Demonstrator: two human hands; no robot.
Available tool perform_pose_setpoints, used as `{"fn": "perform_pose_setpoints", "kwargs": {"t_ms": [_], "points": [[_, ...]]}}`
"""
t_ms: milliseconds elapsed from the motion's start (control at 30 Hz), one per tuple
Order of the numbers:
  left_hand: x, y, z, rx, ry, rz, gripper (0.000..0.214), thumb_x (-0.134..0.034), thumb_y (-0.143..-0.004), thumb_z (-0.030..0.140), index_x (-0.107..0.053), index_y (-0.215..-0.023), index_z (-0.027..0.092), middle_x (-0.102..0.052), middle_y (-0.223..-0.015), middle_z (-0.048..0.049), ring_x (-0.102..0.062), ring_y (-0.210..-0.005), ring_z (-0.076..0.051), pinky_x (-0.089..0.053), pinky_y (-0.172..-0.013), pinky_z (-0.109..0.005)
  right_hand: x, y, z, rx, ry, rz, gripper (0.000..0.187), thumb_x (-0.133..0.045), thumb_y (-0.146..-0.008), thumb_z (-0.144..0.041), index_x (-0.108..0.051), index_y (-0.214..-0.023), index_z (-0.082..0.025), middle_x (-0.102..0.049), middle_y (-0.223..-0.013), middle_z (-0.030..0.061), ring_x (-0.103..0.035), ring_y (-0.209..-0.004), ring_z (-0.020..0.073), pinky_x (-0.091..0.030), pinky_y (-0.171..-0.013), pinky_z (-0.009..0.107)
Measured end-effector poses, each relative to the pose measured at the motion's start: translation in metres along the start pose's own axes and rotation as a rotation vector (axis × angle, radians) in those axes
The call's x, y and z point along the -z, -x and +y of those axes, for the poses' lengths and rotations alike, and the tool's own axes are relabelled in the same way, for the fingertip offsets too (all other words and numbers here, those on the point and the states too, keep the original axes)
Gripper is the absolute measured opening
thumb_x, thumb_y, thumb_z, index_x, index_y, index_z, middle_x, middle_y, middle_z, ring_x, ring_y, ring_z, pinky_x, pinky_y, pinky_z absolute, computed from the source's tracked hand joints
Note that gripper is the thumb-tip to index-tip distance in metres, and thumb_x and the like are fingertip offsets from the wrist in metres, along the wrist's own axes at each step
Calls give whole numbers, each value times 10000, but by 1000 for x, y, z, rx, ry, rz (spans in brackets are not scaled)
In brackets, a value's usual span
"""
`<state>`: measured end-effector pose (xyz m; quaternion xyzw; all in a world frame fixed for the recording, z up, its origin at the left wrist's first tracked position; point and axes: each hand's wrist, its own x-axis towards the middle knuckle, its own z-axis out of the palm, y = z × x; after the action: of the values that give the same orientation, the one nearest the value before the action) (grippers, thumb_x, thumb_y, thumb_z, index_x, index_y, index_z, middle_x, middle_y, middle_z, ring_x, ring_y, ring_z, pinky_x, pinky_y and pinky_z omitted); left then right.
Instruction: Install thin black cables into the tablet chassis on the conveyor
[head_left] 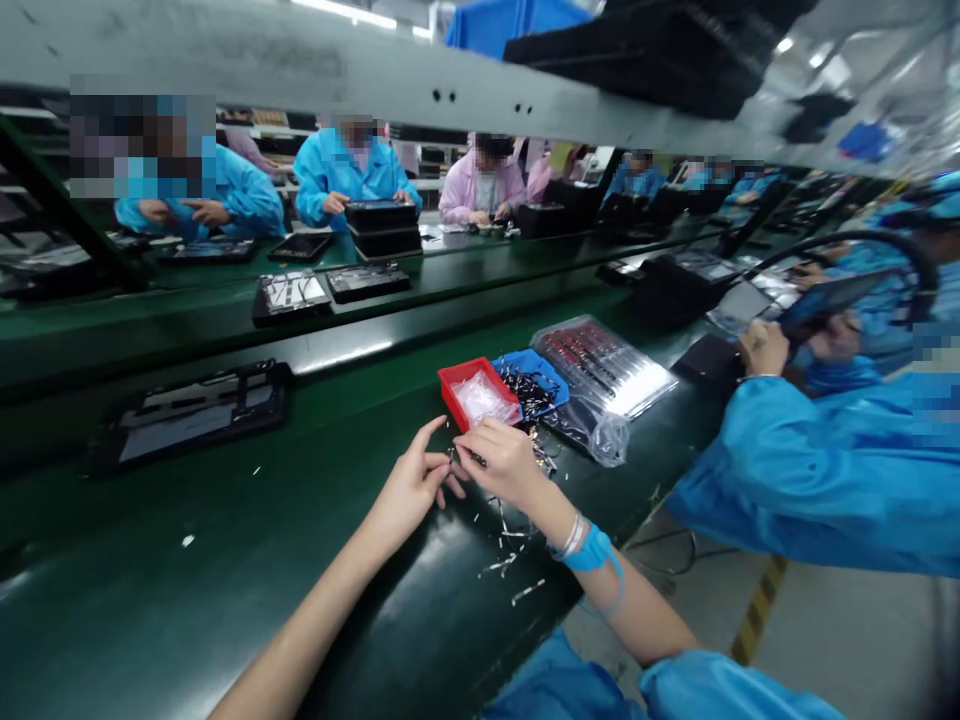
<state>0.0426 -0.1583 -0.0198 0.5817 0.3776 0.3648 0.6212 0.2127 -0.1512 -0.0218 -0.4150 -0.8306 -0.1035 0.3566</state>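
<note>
My left hand (416,475) and my right hand (501,458) meet over the green bench (330,540), fingertips close together. Both are closed in a pinch on a small dark part (452,455), mostly covered by the fingers. Right behind them stands a red bin (448,392) holding clear plastic pieces (480,397). Touching it is a blue bin (556,372) filled with small black strip-like parts (531,390). More loose strips (517,570) lie scattered below my right wrist, which wears a blue band (592,548).
A clear plastic tray (637,385) with rows of parts lies right of the bins. At left is a black device panel (199,415). More panels (292,292) sit on the raised line behind. A co-worker's blue sleeve (817,470) is close on the right; others sit opposite.
</note>
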Motion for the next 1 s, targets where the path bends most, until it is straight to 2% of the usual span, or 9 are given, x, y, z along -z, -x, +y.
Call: {"fn": "perform_pose_setpoints", "kwargs": {"t_ms": [100,200,367,467,567,633,733,833,1000], "points": [[7,-3,-2,17,56,1,867,-587,-799,311,-105,-1476,64,-681,-731,-45,-630,-564,-167,-420,-439,-223,-1,-3,10,-104,136,63,262,-469,-858,-52,-707,-908,-151,-710,-769,79,-599,-721,186,-492,-634,306],[12,-7,-5,16,90,-12,991,-630,-778,406,-34,-1482,43,-640,-636,-3,-558,-470,-145,-362,-390,-213,-1,-4,5,-47,108,38,380,-500,-833,-34,-652,-1155,-166,-713,-991,86,-612,-861,189,-514,-685,295],[8,-3,0,24,-20,-56,936,-593,-790,459,-135,-1479,22,-612,-578,6,-501,-404,-138,-337,-361,-217,-8,1,-16,75,-72,107,202,-523,-899,-146,-712,-838,-183,-704,-790,46,-603,-728,156,-504,-599,264],[24,-5,6,55,-122,109,705,-647,-786,336,-404,-1400,89,-684,-696,-60,-614,-524,-181,-451,-450,-260,-4,5,-20,69,-101,159,216,-510,-899,-109,-710,-845,-171,-716,-793,59,-625,-732,159,-519,-621,275],[83,-9,8,53,-251,527,542,-699,-759,170,-549,-1279,157,-682,-1094,-119,-659,-983,-228,-528,-812,-315,1,10,-12,7,-134,224,185,-570,-869,-105,-717,-897,-213,-733,-789,31,-652,-723,157,-537,-678,303],[138,0,8,70,-365,868,527,-680,-782,121,-538,-1287,164,-505,-1387,-139,-465,-1295,-267,-423,-1031,-351,2,14,-6,-65,-143,257,178,-608,-844,-106,-721,-899,-231,-736,-787,20,-664,-719,165,-538,-706,323],[214,30,7,167,-496,1271,511,-649,-853,196,-482,-1335,157,-337,-1498,-152,-333,-1372,-327,-345,-1092,-507,1,22,-3,-143,-143,298,171,-632,-827,-102,-725,-906,-223,-728,-776,27,-662,-699,172,-533,-699,331],[270,60,6,285,-571,1463,416,-594,-916,335,-516,-1289,170,-502,-1339,-116,-536,-1171,-271,-470,-965,-507,-4,26,-2,-200,-137,342,188,-646,-819,-106,-730,-942,-221,-724,-777,31,-653,-672,174,-528,-684,334],[319,81,1,407,-698,1481,376,-595,-917,350,-549,-1235,155,-569,-1234,-102,-598,-1055,-234,-527,-879,-440,-10,25,7,-221,-136,347,199,-643,-817,-95,-728,-946,-222,-717,-789,27,-652,-675,168,-524,-693,327]]}}
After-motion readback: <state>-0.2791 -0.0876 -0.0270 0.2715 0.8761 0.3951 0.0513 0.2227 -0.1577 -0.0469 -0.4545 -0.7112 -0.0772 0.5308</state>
